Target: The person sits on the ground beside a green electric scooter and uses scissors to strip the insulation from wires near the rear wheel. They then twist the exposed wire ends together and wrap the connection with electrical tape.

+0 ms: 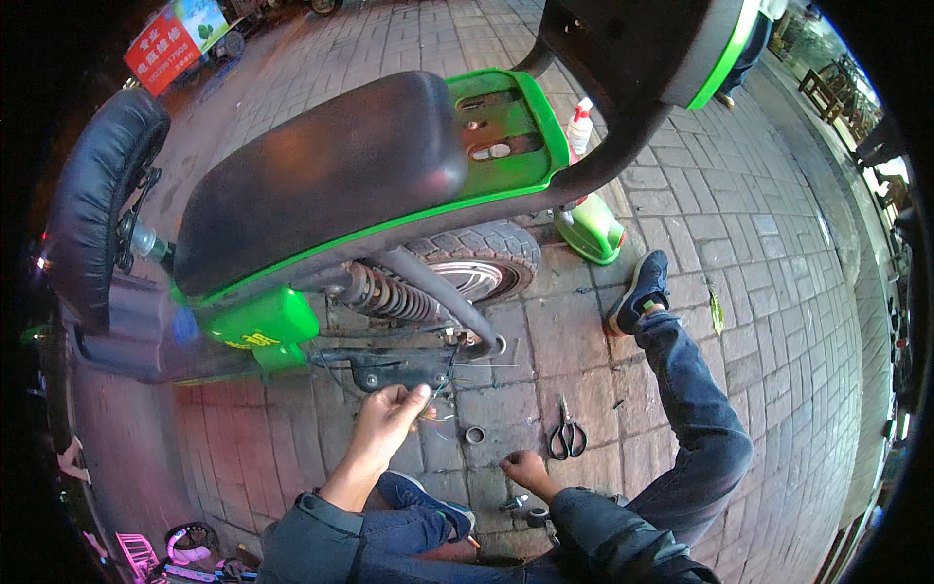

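Observation:
A green and black electric scooter stands before me, its rear wheel and coil spring showing. My left hand pinches thin wires beside the black bracket low on the scooter; loose coloured ends stick out below the fingers. My right hand is low over the paving with its fingers curled in; whatever they may hold is hidden. Just right of it lie black-handled scissors, and a roll of tape is on the ground between the two hands.
Under the scooter's rear lies a green plastic cover, with a white and red bottle behind it. Small dark parts sit below my right forearm. My legs spread around the work spot. A red sign stands far left.

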A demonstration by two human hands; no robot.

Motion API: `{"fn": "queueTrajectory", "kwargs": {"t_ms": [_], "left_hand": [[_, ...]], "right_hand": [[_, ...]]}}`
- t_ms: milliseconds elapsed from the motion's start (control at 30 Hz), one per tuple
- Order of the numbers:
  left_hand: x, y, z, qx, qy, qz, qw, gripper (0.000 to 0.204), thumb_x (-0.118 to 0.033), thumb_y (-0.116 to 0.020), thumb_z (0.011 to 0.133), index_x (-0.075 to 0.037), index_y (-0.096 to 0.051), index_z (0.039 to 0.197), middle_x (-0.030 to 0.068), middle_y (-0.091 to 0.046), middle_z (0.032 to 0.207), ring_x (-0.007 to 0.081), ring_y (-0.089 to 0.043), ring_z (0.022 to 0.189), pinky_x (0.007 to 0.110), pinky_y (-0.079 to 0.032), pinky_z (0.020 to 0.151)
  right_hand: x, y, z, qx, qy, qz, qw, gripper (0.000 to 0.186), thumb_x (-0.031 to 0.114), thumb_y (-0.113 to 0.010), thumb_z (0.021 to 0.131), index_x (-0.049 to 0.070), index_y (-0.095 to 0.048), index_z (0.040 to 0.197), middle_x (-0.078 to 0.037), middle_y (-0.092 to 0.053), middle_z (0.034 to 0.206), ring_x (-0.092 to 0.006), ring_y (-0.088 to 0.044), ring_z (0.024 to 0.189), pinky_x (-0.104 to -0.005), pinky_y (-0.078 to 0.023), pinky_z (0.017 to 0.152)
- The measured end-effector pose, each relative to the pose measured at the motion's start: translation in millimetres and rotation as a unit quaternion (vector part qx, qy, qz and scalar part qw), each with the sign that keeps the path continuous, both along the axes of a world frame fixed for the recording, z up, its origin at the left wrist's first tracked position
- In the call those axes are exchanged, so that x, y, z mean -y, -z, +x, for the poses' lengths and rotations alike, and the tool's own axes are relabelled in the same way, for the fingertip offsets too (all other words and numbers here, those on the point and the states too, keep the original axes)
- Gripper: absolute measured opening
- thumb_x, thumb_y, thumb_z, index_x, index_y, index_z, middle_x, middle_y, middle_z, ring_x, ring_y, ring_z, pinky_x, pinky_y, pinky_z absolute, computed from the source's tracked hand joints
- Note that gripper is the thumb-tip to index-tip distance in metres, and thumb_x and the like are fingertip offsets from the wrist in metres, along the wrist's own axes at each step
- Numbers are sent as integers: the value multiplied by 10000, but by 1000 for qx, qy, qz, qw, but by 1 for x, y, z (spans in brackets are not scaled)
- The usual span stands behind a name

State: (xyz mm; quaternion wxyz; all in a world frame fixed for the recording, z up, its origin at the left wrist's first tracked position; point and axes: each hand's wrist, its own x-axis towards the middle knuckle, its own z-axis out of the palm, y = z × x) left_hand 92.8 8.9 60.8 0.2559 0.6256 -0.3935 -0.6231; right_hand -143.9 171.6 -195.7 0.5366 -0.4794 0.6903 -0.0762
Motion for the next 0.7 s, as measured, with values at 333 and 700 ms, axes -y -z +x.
{"fn": "queueTrajectory", "kwargs": {"t_ms": [333,700], "left_hand": [[-7,-9,-17,165,101,-72,978,398,-53,-766,821,-38,-479,1096,57,-660,780,104,-636,709,262,-506,632],[-12,8,-15,196,133,-142,961,284,-75,-744,783,-39,-569,1005,52,-659,852,165,-664,718,313,-550,684]], "right_hand": [[32,7,33,-109,-247,-279,922,202,145,-551,907,145,-588,1105,-138,-592,928,-338,-669,796,-459,-541,645],[109,-72,5,153,-63,-134,977,378,352,-742,860,7,-654,989,-187,-613,1040,-333,-691,871,-398,-565,748]]}}
